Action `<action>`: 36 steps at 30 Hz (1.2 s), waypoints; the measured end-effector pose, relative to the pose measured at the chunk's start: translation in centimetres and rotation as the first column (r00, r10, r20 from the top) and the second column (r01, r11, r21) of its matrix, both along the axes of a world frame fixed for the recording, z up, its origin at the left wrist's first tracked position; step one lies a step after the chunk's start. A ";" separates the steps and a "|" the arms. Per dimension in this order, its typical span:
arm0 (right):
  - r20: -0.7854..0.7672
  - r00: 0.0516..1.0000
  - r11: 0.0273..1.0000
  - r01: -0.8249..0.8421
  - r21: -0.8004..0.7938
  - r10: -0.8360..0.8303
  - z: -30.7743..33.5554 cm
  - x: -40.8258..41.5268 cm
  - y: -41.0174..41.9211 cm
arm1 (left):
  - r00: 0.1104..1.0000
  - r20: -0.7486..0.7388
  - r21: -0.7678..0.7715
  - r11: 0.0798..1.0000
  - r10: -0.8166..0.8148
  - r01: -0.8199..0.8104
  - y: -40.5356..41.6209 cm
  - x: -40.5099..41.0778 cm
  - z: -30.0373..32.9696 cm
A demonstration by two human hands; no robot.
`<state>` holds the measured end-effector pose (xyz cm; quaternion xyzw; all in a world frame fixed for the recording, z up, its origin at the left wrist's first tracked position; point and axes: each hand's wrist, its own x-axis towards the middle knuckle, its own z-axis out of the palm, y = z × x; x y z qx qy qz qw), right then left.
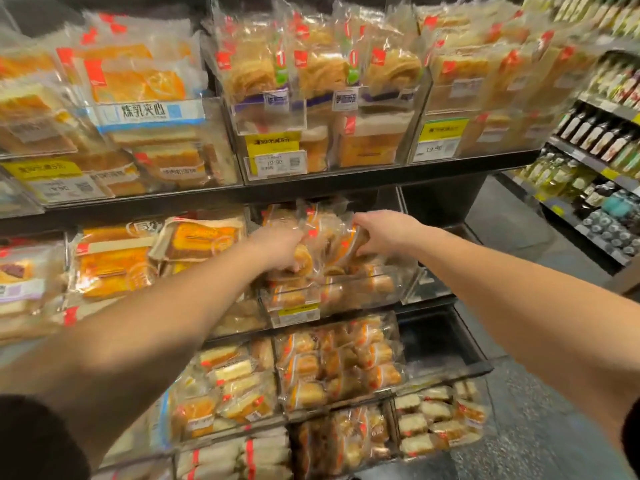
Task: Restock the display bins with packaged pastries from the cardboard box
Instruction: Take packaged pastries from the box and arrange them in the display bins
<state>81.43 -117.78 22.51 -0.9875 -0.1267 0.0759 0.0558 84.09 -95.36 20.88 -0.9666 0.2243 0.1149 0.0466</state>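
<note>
Both my arms reach into a clear display bin (398, 282) on the middle shelf, filled with packaged pastries in clear wrappers with red marks. My left hand (277, 247) grips a wrapped golden pastry (304, 261) at the bin's left side, fingers curled down over it. My right hand (384, 232) pinches another wrapped pastry (346, 249) at the bin's right side, fingers pointing down into the pile. The cardboard box is not in view.
Bins of wrapped cakes and bread fill the shelves above (325, 84), to the left (114, 268) and below (339, 362). A dark empty bin space (436, 337) lies at lower right. An aisle floor (512, 230) and a shelf of bottles (599, 140) stand on the right.
</note>
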 end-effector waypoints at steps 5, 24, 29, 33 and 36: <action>-0.071 0.993 0.995 -0.099 -0.021 0.097 -1.7 1.7 1.4 | 0.997 0.032 0.094 0.993 0.068 -0.070 1.1 0.5 -1.4; -0.077 0.977 0.979 -0.194 0.056 0.198 -4.8 4.3 3.0 | 0.999 0.022 0.219 0.975 0.033 -0.037 0.3 0.8 -1.2; -0.025 0.963 0.963 -0.269 -0.008 0.269 -4.6 4.5 1.6 | 0.998 0.017 0.231 0.970 0.068 -0.070 -0.4 0.9 -1.6; 0.005 0.952 0.950 -0.306 -0.069 0.307 -4.3 4.6 1.6 | 0.995 0.048 0.161 0.982 0.092 -0.099 0.1 0.5 -1.6; 0.006 0.956 0.956 -0.293 -0.024 0.293 -4.2 4.5 1.9 | 0.992 0.068 0.134 0.984 0.109 -0.117 0.4 0.4 -1.2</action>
